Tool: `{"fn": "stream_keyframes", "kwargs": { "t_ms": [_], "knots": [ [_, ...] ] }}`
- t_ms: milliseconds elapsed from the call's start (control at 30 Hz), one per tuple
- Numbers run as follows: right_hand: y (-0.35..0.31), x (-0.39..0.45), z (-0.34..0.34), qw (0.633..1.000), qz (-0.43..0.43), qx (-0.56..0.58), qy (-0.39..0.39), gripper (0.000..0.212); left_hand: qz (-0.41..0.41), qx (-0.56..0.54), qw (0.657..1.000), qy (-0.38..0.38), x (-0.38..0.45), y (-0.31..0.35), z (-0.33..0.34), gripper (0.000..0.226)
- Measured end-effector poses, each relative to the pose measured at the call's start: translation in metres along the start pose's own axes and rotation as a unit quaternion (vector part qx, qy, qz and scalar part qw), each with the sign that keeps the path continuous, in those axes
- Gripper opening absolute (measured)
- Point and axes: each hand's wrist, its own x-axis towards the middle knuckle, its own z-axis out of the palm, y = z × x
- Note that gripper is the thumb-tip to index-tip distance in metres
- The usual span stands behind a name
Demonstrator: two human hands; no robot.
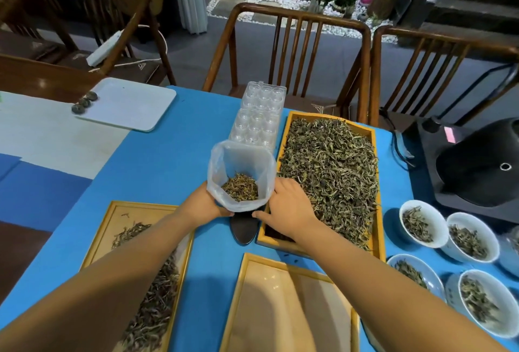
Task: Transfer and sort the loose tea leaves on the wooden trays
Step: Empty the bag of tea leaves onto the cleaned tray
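Observation:
A clear plastic bag with a small heap of tea leaves inside stands open at the table's middle. My left hand grips its left side and my right hand holds its right side. Under the bag lies a dark scoop. To the right, a long wooden tray is heaped with loose tea. Another wooden tray at the near left holds a thinner spread of leaves, partly hidden by my left arm. A third tray in front of me holds no leaves.
Several white bowls with tea stand at the right. A clear plastic mould tray lies behind the bag. A white tray with tea balls sits far left. A black appliance stands at the right edge. Wooden chairs ring the table.

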Motion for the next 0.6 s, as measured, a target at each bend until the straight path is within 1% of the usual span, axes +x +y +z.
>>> {"fn": "stream_keyframes", "kwargs": {
  "t_ms": [67,167,300,400,500,600],
  "knots": [
    [-0.001,0.001,0.002,1.000,0.001,-0.004,-0.007,0.065,-0.016,0.000,1.000,-0.007,0.003,-0.003,0.002,0.048],
    [-0.003,0.001,0.004,1.000,0.014,0.020,0.000,0.055,-0.042,0.015,0.999,-0.011,0.004,-0.008,0.006,0.033],
    [-0.006,0.001,0.005,0.998,0.033,0.049,0.009,0.042,-0.058,0.001,0.998,0.019,0.003,-0.008,0.009,0.017],
    [-0.009,0.001,0.006,0.997,0.045,0.052,0.023,0.035,-0.052,-0.006,0.998,0.042,-0.001,-0.006,0.009,0.023],
    [-0.012,-0.001,0.007,0.997,0.046,0.050,0.046,0.027,-0.053,-0.021,0.997,0.058,-0.008,-0.007,0.009,0.017],
    [-0.016,-0.005,0.004,0.996,0.042,0.042,0.066,0.024,-0.044,-0.031,0.997,0.062,-0.015,0.000,0.005,0.024]
  ]
}}
